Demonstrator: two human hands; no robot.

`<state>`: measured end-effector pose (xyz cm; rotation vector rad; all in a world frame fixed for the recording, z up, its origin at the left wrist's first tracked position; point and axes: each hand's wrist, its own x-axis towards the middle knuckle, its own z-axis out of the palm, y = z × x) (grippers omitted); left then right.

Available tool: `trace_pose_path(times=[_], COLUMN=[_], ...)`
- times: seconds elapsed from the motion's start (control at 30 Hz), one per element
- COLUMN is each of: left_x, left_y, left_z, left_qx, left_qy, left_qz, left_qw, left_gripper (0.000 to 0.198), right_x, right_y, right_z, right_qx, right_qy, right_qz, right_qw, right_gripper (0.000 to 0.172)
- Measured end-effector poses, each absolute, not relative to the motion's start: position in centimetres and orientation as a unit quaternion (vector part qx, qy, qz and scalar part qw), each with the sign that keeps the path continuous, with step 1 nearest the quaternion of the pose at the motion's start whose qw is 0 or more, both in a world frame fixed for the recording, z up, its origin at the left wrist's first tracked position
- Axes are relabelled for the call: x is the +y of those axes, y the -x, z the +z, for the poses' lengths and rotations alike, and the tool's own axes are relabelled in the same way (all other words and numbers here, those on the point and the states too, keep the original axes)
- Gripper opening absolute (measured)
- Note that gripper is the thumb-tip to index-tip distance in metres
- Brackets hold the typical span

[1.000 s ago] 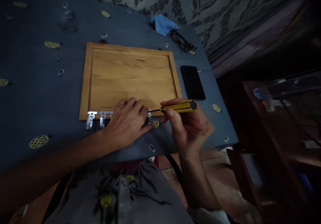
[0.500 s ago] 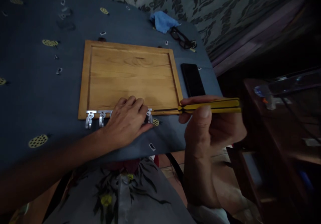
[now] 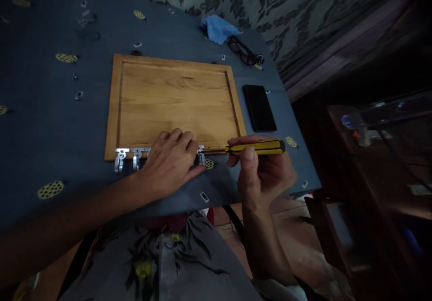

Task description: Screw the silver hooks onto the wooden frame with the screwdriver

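Note:
A framed wooden panel (image 3: 178, 103) lies on the blue patterned cloth. Several metal hinges (image 3: 119, 160) line its near edge. My left hand (image 3: 170, 161) rests over the middle of that edge, fingers bent on the frame and covering part of the hinge row; whatever is under the fingers is hidden. In my right hand (image 3: 265, 168) is a yellow and black screwdriver (image 3: 256, 147), its shaft pointing left along the near edge. The screwdriver's tip is close to the rightmost hinge (image 3: 201, 155), beside my left fingers.
A black phone (image 3: 259, 108) lies right of the panel. Behind it are dark glasses (image 3: 245, 51) and a blue cloth (image 3: 219, 29). Small metal pieces (image 3: 87, 20) sit at the far left. A brown wooden stand (image 3: 364, 166) is at the right, beyond the table.
My right hand has moved left with the screwdriver, bringing its tip to the rightmost hinge. My left hand has stayed in almost the same place.

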<state>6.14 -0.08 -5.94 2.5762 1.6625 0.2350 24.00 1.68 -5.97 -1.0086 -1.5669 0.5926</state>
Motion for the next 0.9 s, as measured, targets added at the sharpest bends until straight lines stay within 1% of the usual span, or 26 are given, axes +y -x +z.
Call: trace_pose_path(times=[0.13,0.3,0.5,0.77,0.9], left_x=[-0.1,-0.1,-0.2,-0.1,-0.1], left_y=[-6.2,-6.2,-6.2,-6.3,-6.2], left_z=[-5.9,-6.0,-6.1,-5.7,-5.6], left_qx=[0.542,0.541,0.543,0.547,0.543], left_qy=[-0.836,-0.836,-0.834,-0.832,-0.834], left_qz=[0.081,0.085,0.089,0.07,0.074], left_qw=[0.033,0.036,0.036,0.051,0.053], left_gripper=[0.038,0.037,0.037,0.036,0.035], right_x=[1.7,1.8,1.9,1.6,1.5], right_y=[-24.0,-24.4,-24.4,-23.5,-23.2], right_z=[-6.2,-6.3,-6.0,-6.4,-6.4], right_qx=[-0.669,-0.685,-0.734,-0.721,-0.706], right_qy=[0.436,0.416,0.394,0.419,0.441], right_qz=[0.246,0.257,0.223,0.183,0.13], right_qw=[0.549,0.539,0.507,0.521,0.538], right_gripper=[0.018,0.012,0.009,0.008,0.013])
